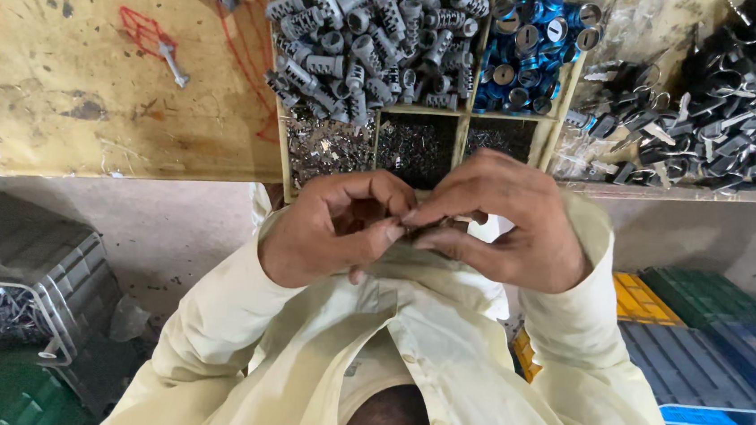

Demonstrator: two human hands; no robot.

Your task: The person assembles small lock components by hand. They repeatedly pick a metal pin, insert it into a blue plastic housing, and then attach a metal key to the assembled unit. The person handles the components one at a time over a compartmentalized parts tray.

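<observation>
Close together below the table [88, 127] edge, left hand [327, 231] and right hand [503, 222] meeting, fingers [385, 231] of both pinched on a small dark metal part [413, 229], mostly hidden, just below a wooden tray [464, 125] of grey cylinders [369, 45] and blue caps [526, 49].

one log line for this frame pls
left hand: pinching small part | right hand: pinching same small part | position: below divided tray | tray: grey cylinders, blue caps
</observation>
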